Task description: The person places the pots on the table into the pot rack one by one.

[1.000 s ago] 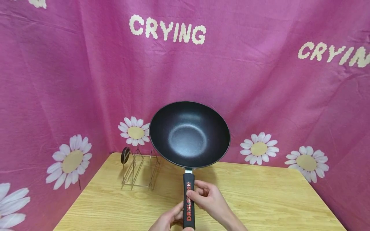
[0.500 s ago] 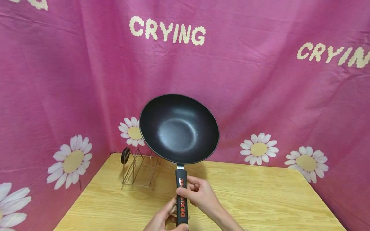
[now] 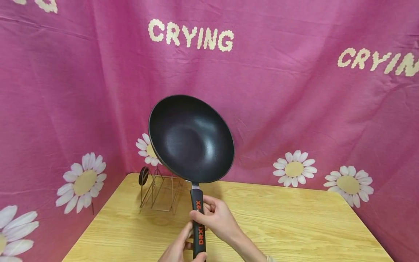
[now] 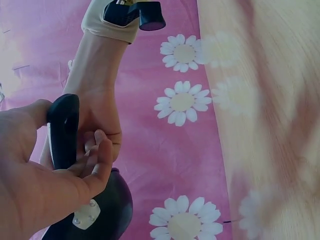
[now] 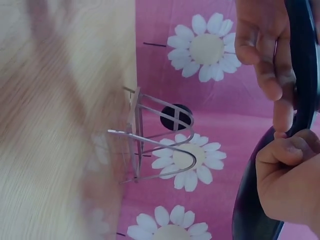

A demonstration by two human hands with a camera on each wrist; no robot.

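A black wok is held up above the table, its dark inside facing me and its body leaning left. Its black handle carries red lettering and points down toward me. Near the handle's lower end my left hand grips it, thumb across the front. Higher up, my right hand pinches the handle from the right side, thumb over the lettering. In the left wrist view, a riveted metal bracket joins the handle to the wok's outside, beside my left hand. The right wrist view shows my right hand close to the wok's body.
A metal wire rack stands at the back left of the wooden table, partly behind the wok. A round black disc is at its left side. Pink cloth with daisies and lettering hangs behind and at both sides.
Both hands have moved the wok left and somewhat upward. It has turned, with its body leaning more to the left. The rack stays where it was.
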